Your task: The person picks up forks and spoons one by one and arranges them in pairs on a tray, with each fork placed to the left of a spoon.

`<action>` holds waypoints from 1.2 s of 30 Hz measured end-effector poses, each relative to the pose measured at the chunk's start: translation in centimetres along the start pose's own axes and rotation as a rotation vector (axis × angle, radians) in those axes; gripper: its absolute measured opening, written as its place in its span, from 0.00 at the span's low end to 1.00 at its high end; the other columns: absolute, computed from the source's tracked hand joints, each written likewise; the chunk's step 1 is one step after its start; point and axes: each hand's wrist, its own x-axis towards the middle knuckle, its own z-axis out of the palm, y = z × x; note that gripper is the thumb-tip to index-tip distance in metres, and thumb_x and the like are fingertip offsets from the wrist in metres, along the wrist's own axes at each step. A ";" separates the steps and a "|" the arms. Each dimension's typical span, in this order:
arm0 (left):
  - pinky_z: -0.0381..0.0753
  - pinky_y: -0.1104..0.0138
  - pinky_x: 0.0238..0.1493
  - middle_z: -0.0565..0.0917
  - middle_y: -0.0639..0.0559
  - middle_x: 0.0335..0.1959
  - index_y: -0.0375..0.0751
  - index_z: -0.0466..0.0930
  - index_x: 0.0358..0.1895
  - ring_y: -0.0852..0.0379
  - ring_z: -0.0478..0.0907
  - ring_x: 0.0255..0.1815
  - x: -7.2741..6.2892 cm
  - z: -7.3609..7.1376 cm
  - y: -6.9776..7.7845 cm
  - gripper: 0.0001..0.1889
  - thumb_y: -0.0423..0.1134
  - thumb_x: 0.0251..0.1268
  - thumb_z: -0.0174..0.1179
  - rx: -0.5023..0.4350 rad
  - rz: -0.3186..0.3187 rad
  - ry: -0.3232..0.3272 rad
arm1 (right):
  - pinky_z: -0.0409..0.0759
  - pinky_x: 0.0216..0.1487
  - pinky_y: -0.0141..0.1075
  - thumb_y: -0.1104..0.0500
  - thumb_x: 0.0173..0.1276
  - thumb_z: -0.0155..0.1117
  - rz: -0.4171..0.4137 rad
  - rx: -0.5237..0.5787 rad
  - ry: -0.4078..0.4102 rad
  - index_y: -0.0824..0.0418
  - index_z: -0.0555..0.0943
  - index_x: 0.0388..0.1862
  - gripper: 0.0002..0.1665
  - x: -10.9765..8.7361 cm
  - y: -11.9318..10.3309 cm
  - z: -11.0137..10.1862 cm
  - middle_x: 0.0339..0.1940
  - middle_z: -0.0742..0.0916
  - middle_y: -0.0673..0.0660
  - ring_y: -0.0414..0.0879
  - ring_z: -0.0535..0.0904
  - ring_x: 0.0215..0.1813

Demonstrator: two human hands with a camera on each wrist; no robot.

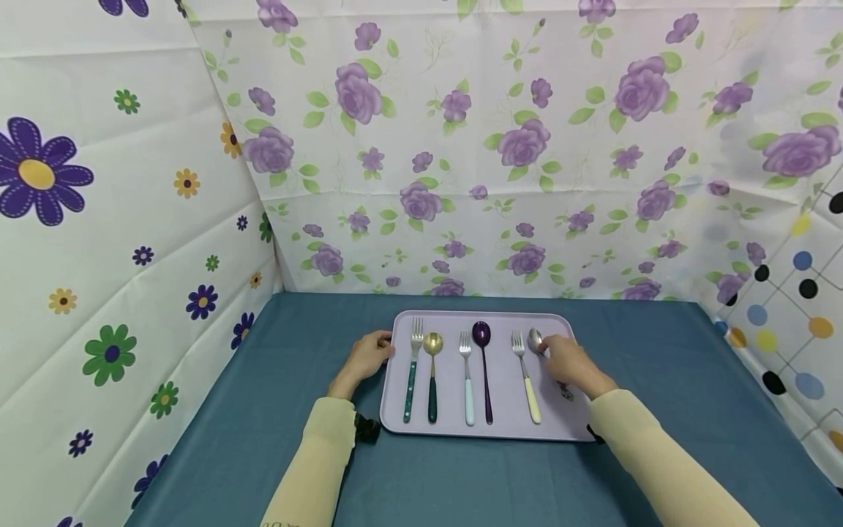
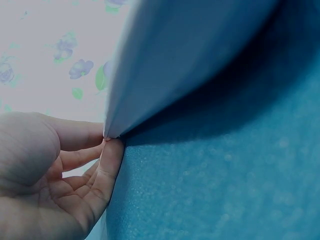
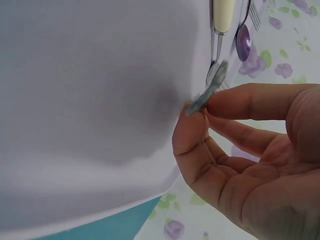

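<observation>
My left hand (image 1: pixel 369 353) is at the left edge of a pale lilac tray (image 1: pixel 448 322), pinching its rim between thumb and fingers in the left wrist view. Over the tray's right side, my right hand (image 1: pixel 571 364) pinches a small silver spoon (image 1: pixel 535 339); its ornate handle end shows below the fingers. The right wrist view has the pinched part blurred between thumb and forefinger. Left of that spoon lies a fork with a cream handle (image 1: pixel 532 401). Farther left are a purple spoon (image 1: pixel 481 334), a fork with a light blue handle (image 1: pixel 469 399), a gold spoon (image 1: pixel 432 344) and a green-handled fork (image 1: pixel 410 388).
A blue-grey cloth (image 1: pixel 461 483) covers the table beneath the tray. Behind it hangs a white curtain with purple roses (image 1: pixel 421 201). Patterned sheets stand at both sides, daisies (image 1: pixel 39 176) on the left and coloured dots (image 1: pixel 810 289) on the right.
</observation>
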 end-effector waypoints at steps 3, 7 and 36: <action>0.83 0.52 0.54 0.84 0.39 0.49 0.27 0.74 0.70 0.47 0.84 0.47 0.0 0.0 0.0 0.23 0.33 0.76 0.57 0.003 -0.001 -0.002 | 0.79 0.39 0.46 0.76 0.62 0.51 -0.004 -0.009 -0.013 0.74 0.83 0.56 0.24 0.0 -0.1 0.1 0.53 0.85 0.74 0.56 0.79 0.40; 0.82 0.51 0.55 0.84 0.39 0.50 0.27 0.74 0.70 0.47 0.83 0.48 0.0 0.0 -0.1 0.23 0.33 0.77 0.57 0.009 -0.004 -0.001 | 0.79 0.38 0.44 0.77 0.62 0.52 0.000 -0.006 -0.019 0.75 0.83 0.56 0.25 -0.1 -0.4 0.1 0.52 0.86 0.74 0.55 0.79 0.40; 0.82 0.51 0.57 0.84 0.38 0.50 0.27 0.73 0.70 0.45 0.84 0.49 0.2 -0.1 -0.1 0.23 0.33 0.77 0.57 0.015 0.003 0.000 | 0.78 0.20 0.36 0.73 0.69 0.56 0.056 0.031 -0.124 0.78 0.76 0.62 0.23 -0.3 -1.5 0.5 0.30 0.84 0.61 0.47 0.80 0.17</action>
